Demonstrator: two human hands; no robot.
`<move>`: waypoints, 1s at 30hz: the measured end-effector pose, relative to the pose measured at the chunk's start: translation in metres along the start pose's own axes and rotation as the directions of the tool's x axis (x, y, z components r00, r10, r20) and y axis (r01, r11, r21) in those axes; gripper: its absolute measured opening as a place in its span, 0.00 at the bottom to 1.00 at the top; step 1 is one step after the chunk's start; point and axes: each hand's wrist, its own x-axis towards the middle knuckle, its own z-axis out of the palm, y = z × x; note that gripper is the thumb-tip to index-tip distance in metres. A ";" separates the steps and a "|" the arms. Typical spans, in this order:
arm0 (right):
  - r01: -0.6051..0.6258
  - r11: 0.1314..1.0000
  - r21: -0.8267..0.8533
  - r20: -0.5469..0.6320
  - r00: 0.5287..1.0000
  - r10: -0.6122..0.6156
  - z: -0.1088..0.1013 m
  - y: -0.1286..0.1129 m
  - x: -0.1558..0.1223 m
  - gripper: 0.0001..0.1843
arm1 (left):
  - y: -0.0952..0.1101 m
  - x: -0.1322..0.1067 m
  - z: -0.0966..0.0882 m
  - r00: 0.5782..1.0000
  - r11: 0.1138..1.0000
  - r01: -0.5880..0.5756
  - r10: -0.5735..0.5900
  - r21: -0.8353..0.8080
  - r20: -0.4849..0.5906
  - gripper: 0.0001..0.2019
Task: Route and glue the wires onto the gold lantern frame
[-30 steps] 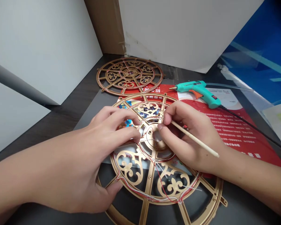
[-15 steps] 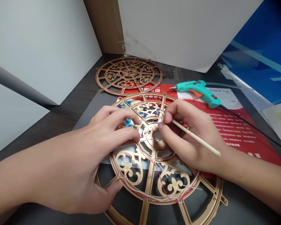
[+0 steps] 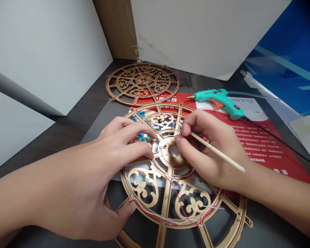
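A gold, wheel-shaped openwork frame with spokes and scroll ornaments lies in front of me. Thin red and white wires run along its rings, with loose ends across the lower scroll. My left hand grips the frame at its left side, fingertips at the inner ring and thumb by the outer ring. Between the thumb and fingers of my right hand is a slim pale wooden stick. Its far tip touches or nearly touches the upper spoke near the inner ring; exact contact cannot be told.
A second wired gold frame lies behind. A teal hot glue gun rests on the red printed sheet at right, its black cord trailing right. White panels stand at the back and left of the dark table.
Almost nothing differs. The near frame's lower part and the stick's rear end sit very slightly lower in view; both hands keep their holds.
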 end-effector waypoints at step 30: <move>0.342 0.882 -0.324 0.065 0.938 -0.340 -0.006 -0.009 0.000 0.07 | 0.001 0.002 -0.002 1.000 1.000 0.006 -0.006 -0.015 0.011 0.32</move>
